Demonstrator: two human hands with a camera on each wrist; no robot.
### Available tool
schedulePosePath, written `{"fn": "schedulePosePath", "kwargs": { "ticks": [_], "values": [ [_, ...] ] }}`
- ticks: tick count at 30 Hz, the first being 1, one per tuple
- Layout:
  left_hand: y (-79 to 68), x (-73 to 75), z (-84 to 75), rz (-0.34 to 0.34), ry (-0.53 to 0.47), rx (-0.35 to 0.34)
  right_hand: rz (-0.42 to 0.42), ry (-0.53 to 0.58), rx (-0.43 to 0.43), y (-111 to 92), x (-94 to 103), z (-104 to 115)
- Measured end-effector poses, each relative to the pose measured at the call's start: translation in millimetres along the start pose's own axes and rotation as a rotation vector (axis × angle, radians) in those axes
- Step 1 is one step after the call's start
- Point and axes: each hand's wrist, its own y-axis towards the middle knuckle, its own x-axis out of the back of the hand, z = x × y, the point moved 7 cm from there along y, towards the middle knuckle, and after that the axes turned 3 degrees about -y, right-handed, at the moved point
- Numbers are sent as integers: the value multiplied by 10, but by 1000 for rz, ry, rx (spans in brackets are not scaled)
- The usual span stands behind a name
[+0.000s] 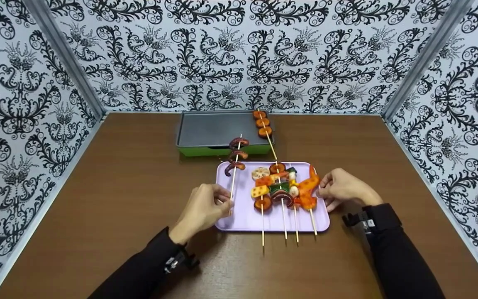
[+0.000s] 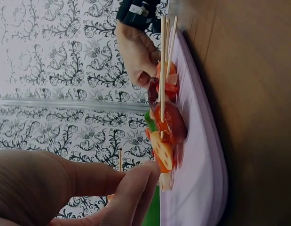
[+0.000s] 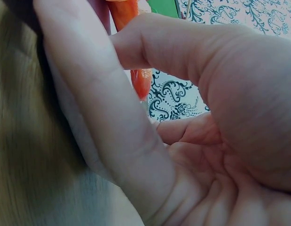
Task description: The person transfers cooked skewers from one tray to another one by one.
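Observation:
My left hand [image 1: 203, 207] pinches the stick of a skewer with curled, dark red tentacle-like pieces [image 1: 238, 155], raised over the left side of the lilac tray [image 1: 239, 220]. My right hand [image 1: 344, 187] grips the tray's right rim, thumb inside and fingers along the outer side. Close to its thumb lies an orange chicken wing skewer [image 1: 308, 187]. Several more play-food skewers lie on the tray, among them one with a yellow spotted piece [image 1: 259, 191] and one with green pieces [image 1: 279, 188]. In the left wrist view, the held stick is mostly hidden by the fingers [image 2: 136, 188].
Behind the tray stands a green grill [image 1: 197, 150] with a grey plate [image 1: 218, 126]. A skewer of round orange-brown slices [image 1: 262, 123] lies over its right end, its stick reaching toward the tray. Patterned walls [image 1: 239, 54] enclose the brown table [image 1: 139, 166].

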Motion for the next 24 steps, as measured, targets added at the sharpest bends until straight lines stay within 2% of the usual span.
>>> {"fn": "schedulePosePath", "kwargs": {
  "ticks": [8, 15, 24],
  "values": [
    [-144, -16, -24, 29, 16, -9, -2, -5, -9, 4, -4, 3],
    [-252, -50, -5, 55, 9, 11, -8, -15, -22, 36, -15, -52],
    [-333, -207, 79, 160, -174, 101, -16, -12, -25, 5, 8, -3]
  ]
}}
